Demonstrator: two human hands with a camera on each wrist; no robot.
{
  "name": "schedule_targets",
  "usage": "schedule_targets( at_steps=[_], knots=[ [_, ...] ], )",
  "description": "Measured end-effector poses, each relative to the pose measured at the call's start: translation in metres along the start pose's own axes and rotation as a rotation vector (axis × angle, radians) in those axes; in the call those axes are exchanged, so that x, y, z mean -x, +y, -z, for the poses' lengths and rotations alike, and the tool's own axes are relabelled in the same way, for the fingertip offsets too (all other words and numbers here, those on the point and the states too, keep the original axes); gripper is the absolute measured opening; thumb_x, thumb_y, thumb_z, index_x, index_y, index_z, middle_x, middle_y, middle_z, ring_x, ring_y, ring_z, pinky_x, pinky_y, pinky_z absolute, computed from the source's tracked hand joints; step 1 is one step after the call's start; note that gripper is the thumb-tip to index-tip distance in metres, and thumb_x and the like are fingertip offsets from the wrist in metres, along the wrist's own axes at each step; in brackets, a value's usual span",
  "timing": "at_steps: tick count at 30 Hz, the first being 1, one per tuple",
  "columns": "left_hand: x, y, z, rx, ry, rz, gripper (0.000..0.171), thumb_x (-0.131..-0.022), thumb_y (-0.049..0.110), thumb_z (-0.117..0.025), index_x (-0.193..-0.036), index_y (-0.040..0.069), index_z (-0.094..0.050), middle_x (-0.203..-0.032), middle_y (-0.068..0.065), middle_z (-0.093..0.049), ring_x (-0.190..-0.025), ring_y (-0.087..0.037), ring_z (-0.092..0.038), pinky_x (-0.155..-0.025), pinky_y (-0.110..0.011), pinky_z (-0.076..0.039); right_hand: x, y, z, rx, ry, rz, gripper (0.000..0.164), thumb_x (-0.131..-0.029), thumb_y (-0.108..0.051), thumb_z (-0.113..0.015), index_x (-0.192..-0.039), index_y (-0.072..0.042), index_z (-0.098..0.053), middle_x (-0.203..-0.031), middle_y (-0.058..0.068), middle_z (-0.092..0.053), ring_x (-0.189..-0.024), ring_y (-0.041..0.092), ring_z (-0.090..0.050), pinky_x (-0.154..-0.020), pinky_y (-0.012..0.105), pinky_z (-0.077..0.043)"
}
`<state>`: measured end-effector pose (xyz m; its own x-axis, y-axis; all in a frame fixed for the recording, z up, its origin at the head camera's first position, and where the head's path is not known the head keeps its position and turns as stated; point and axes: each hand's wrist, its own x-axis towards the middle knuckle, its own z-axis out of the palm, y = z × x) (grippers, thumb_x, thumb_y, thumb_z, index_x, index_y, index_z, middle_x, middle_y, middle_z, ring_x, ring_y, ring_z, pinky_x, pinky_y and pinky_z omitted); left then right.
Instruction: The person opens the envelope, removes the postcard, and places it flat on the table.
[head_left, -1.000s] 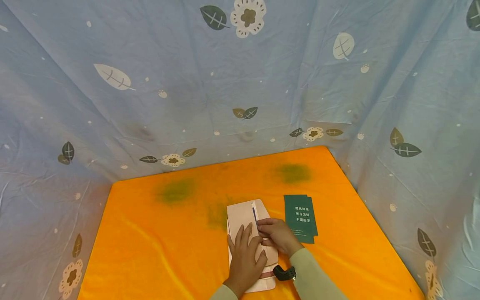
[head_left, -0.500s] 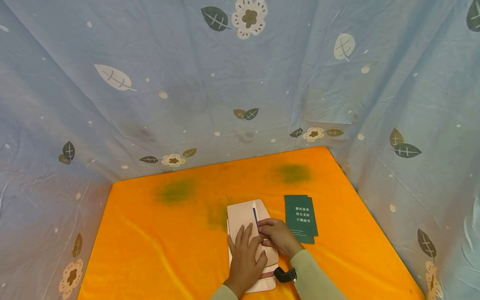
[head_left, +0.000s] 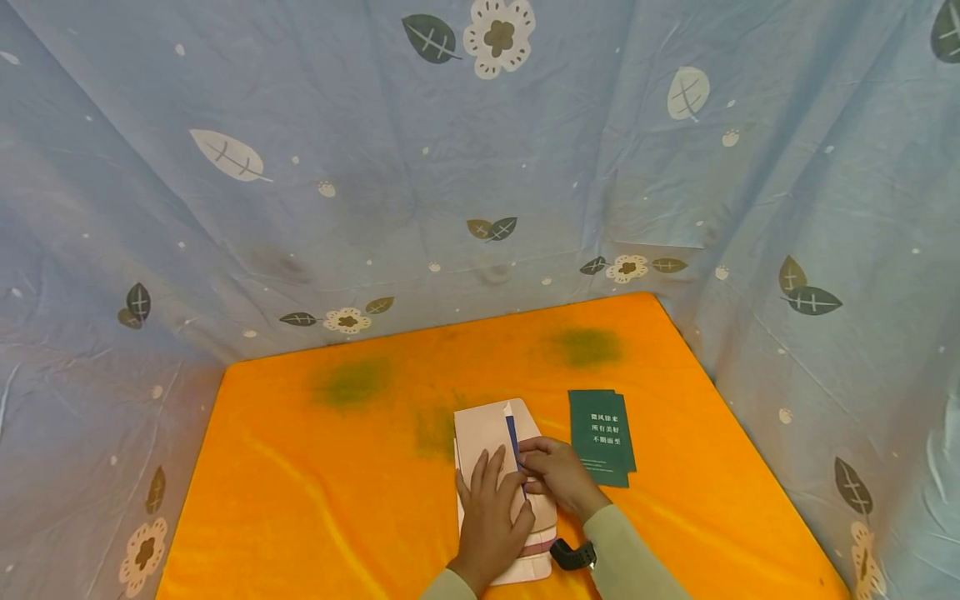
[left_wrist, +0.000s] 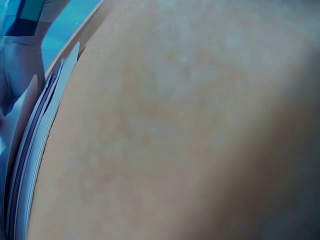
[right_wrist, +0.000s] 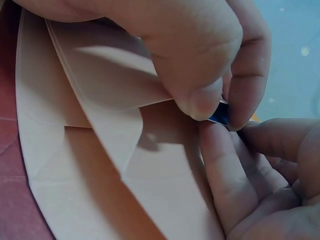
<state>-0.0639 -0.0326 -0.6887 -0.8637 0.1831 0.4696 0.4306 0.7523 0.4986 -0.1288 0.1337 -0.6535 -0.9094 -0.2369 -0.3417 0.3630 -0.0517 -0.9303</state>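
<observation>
A pale pink envelope (head_left: 480, 427) lies uppermost on a small stack of envelopes, with a dusky red band (head_left: 536, 549) near its lower end. Along its right part runs a narrow blue strip (head_left: 512, 427) with a white upper tip. My left hand (head_left: 491, 517) rests flat on the envelope, fingers spread. From the right, my right hand (head_left: 558, 473) pinches the strip's edge; in the right wrist view its thumb and finger close on a dark blue sliver (right_wrist: 220, 114) beside folded pink flaps (right_wrist: 95, 110). Edge-on paper layers (left_wrist: 32, 135) show in the left wrist view, otherwise filled by blurred skin.
Two overlapping dark green cards (head_left: 603, 433) with white writing lie just right of the envelopes. Beneath everything is an orange cloth (head_left: 300, 467) with greenish patches. Blue leaf-patterned fabric (head_left: 420, 167) walls the back and sides. A black band (head_left: 573, 554) circles my right wrist.
The blue strip shows wider and reaches farther down between my hands than before. My right fingers have shifted very slightly right; my left hand has stayed in place.
</observation>
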Motion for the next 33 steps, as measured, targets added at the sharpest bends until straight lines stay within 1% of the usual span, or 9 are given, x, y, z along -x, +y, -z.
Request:
schedule_targets(
  at_steps=[8, 13, 21, 28, 33],
  knots=[
    [-0.0006, 0.002, 0.0011, -0.002, -0.021, 0.012, 0.029, -0.09, 0.024, -0.07, -0.119, 0.021, -0.071, -0.162, -0.015, -0.051, -0.149, -0.046, -0.041, -0.104, -0.092, -0.018, 0.0028, 0.0009, 0.0001, -0.018, 0.019, 0.02, 0.034, -0.107, -0.007, -0.065, -0.136, 0.011, -0.064, -0.114, 0.019, -0.074, -0.091, 0.027, -0.076, -0.078, 0.041, -0.065],
    [-0.0019, 0.0039, 0.0026, 0.008, -0.04, 0.026, 0.028, -0.09, 0.024, -0.069, -0.118, 0.02, -0.071, -0.162, -0.016, -0.051, -0.15, -0.046, -0.04, -0.105, -0.092, -0.015, 0.0051, -0.0007, -0.0001, -0.024, 0.043, 0.018, 0.032, -0.107, -0.005, -0.064, -0.136, 0.01, -0.064, -0.112, 0.018, -0.075, -0.091, 0.027, -0.076, -0.078, 0.042, -0.065],
    [-0.0016, 0.0023, 0.0012, 0.004, -0.035, 0.021, 0.027, -0.09, 0.025, -0.069, -0.117, 0.022, -0.071, -0.161, -0.016, -0.051, -0.15, -0.046, -0.04, -0.105, -0.092, -0.015, 0.0072, -0.0025, 0.002, -0.038, 0.098, 0.021, 0.031, -0.107, -0.004, -0.066, -0.134, 0.011, -0.064, -0.107, 0.019, -0.076, -0.09, 0.026, -0.075, -0.074, 0.039, -0.065],
    [-0.0017, 0.0027, 0.0026, -0.01, -0.046, 0.033, 0.025, -0.092, 0.027, -0.07, -0.117, 0.023, -0.071, -0.162, -0.015, -0.051, -0.15, -0.045, -0.04, -0.106, -0.091, -0.014, 0.0056, -0.0009, 0.0072, -0.007, 0.133, 0.015, 0.029, -0.107, -0.004, -0.065, -0.134, 0.009, -0.066, -0.105, 0.016, -0.077, -0.09, 0.029, -0.077, -0.075, 0.04, -0.065],
    [-0.0015, 0.003, 0.0026, -0.013, -0.063, 0.047, 0.024, -0.093, 0.028, -0.069, -0.117, 0.024, -0.071, -0.163, -0.013, -0.05, -0.152, -0.044, -0.039, -0.108, -0.09, -0.013, 0.0065, -0.0011, 0.0079, -0.013, 0.15, 0.012, 0.028, -0.107, -0.003, -0.065, -0.133, 0.008, -0.067, -0.105, 0.017, -0.076, -0.09, 0.029, -0.076, -0.075, 0.04, -0.065]
  ],
)
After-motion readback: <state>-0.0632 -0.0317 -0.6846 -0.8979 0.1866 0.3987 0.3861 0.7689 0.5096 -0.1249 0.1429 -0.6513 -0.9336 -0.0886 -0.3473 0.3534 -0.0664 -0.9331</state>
